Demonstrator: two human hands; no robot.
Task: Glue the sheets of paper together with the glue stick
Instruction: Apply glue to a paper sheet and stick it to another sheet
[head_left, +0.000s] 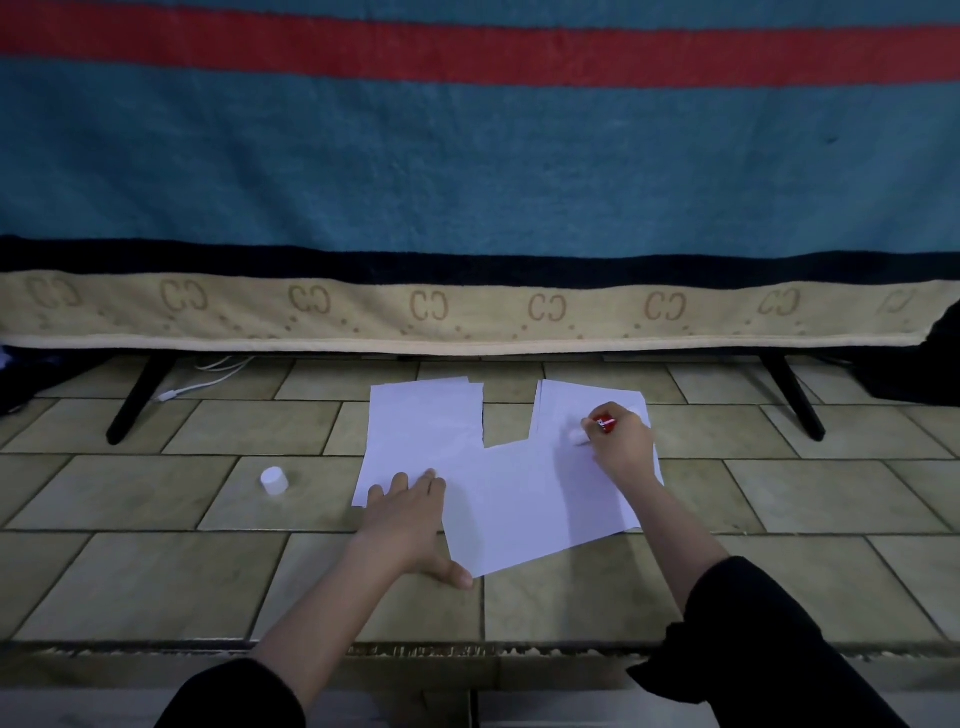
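White sheets of paper lie on the tiled surface. One stack (423, 421) is at the left, another (566, 405) at the right, and a tilted sheet (530, 504) overlaps both in front. My left hand (410, 514) lies flat on the left part of the tilted sheet, thumb at its near corner. My right hand (621, 441) grips a red glue stick (605, 423), its white tip pressed down on the right paper. The stick's white cap (274, 480) stands alone on the tiles to the left.
A large teal, red and beige blanket (467, 182) hangs across the back over a stand with black angled legs (137, 400). A white cable (208, 382) lies under it at the left. The tiled surface ends in a near edge (467, 649).
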